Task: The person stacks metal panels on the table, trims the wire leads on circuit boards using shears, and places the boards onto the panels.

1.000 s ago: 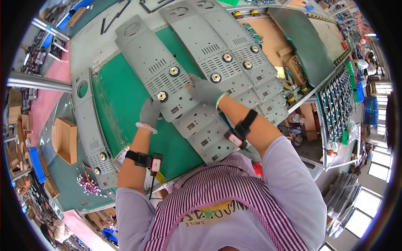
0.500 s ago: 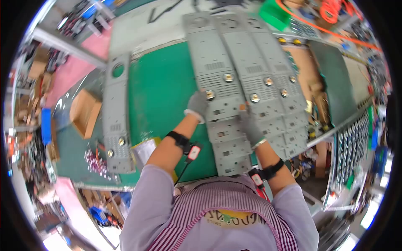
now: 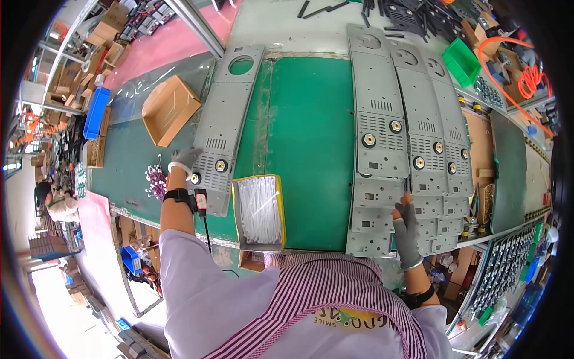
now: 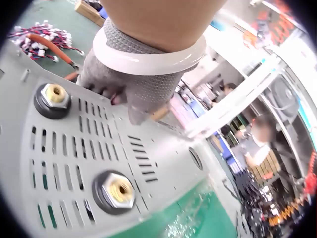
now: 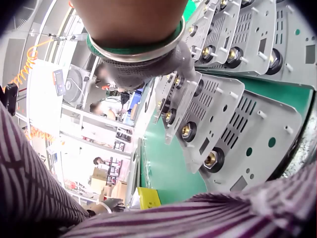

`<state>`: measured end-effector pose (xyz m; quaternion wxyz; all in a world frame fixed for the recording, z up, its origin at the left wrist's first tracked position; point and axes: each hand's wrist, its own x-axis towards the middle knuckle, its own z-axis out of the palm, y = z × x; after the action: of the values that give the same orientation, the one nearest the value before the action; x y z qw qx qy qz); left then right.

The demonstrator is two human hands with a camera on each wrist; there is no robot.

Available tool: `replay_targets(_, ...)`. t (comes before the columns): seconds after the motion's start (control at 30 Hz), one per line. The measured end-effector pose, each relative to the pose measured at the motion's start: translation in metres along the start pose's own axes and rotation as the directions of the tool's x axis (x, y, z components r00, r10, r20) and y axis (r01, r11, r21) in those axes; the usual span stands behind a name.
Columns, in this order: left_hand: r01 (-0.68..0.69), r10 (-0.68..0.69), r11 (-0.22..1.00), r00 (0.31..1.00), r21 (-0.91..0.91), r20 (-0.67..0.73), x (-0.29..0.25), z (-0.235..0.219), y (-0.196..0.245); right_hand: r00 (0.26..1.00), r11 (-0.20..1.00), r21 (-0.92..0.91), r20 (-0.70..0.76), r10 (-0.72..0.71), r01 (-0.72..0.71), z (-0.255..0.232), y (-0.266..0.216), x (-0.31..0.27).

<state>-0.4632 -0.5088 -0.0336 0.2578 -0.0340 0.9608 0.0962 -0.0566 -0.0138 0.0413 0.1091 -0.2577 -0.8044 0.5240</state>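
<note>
A single grey metal panel [image 3: 224,113] with two brass-centred nuts lies at the left of the green mat. My gloved left hand [image 3: 188,158] grips its left edge; in the left wrist view, the hand [image 4: 131,84] has its fingers bent at the rim of the panel [image 4: 173,166]. Overlapping grey panels [image 3: 378,81] lie in rows on the right, also with nuts. Beside their near ends is my right hand [image 3: 408,236], its fingers extended and holding nothing. The right wrist view shows part of that hand [image 5: 143,69] by the panels [image 5: 255,134], fingertips hidden.
A yellow-edged box [image 3: 282,218] of thin white strips stands between the single panel and the rows. Farther left are an open cardboard box [image 3: 170,110] and a bundle of thin cables [image 3: 156,180]. A green bin [image 3: 461,63] and black parts [image 3: 412,15] lie at the back right.
My left hand has moved from the right-hand rows across to the single panel. My right hand has come away from the panels towards their near ends. The head view has swung left.
</note>
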Motion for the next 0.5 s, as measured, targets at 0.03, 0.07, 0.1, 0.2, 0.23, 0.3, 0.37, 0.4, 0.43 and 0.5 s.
replay_targets(0.03,-0.064,0.066,0.997,0.995,-0.034,0.076,-0.003,-0.002,0.001,0.998,0.999,-0.022,0.059,0.033,-0.031,0.001,-0.011,-0.002)
replay_targets(0.07,-0.039,0.042,0.999,0.995,-0.035,0.093,-0.005,-0.005,0.006,0.991,0.997,-0.047,0.114,0.069,-0.064,0.004,-0.019,-0.004)
replay_targets(0.1,-0.014,0.017,0.999,0.993,-0.035,0.114,-0.011,-0.011,0.017,0.987,0.998,-0.009,0.147,0.066,-0.065,0.012,-0.025,-0.007)
replay_targets(0.2,0.020,0.030,0.951,0.988,-0.308,0.154,0.019,0.004,-0.003,0.845,0.954,-0.246,0.461,0.273,-0.174,0.035,-0.063,-0.005)
replay_targets(0.23,-0.018,0.089,0.923,0.982,-0.385,0.168,0.036,0.010,-0.020,0.838,0.978,-0.190,0.518,0.170,-0.081,0.049,-0.053,-0.007)
replay_targets(0.3,0.089,0.100,0.737,0.966,-0.670,0.239,-0.004,-0.015,0.014,0.755,0.975,-0.214,0.648,0.101,0.054,0.083,-0.043,-0.007)
replay_targets(0.37,-0.010,0.169,0.713,0.973,-0.701,0.157,-0.034,-0.041,0.043,0.600,0.934,-0.341,0.771,0.213,0.107,0.120,-0.059,0.005)
replay_targets(0.4,-0.063,0.203,0.699,0.973,-0.713,0.113,-0.042,-0.047,0.053,0.509,0.916,-0.385,0.814,0.279,0.114,0.136,-0.067,0.008)
replay_targets(0.43,-0.082,0.240,0.606,0.967,-0.791,0.084,-0.049,-0.050,0.061,0.493,0.898,-0.400,0.827,0.269,0.182,0.150,-0.069,0.006)
replay_targets(0.5,-0.182,0.284,0.674,0.959,-0.716,0.024,-0.050,-0.067,0.069,0.468,0.849,-0.423,0.848,0.248,0.317,0.174,-0.069,0.005)
